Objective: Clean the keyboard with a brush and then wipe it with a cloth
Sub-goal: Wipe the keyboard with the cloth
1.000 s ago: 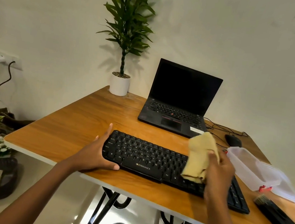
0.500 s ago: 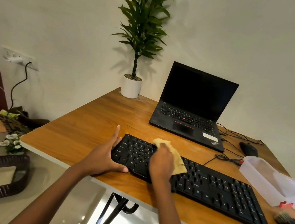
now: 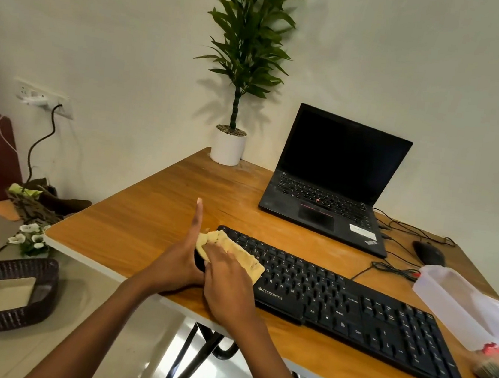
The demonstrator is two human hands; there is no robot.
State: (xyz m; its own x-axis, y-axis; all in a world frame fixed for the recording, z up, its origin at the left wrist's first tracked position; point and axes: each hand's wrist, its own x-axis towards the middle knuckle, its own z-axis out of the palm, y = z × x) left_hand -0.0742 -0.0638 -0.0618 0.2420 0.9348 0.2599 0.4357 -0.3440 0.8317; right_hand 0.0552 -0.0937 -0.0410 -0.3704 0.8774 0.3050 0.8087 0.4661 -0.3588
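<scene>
Cloth (image 3: pixel 249 259), yellow and bunched, lies under my right hand (image 3: pixel 227 280), whose fingers rest fairly flat on top and press it onto the left end of the black keyboard (image 3: pixel 353 308). My left hand (image 3: pixel 179 262) stands on edge against that same end, fingers straight, gripping nothing. The keyboard lies slantwise near the front edge of the wooden table (image 3: pixel 149 223). Far right, the brush (image 3: pixel 495 376) rests on the table, partly cut off, near a clear plastic box (image 3: pixel 460 302).
</scene>
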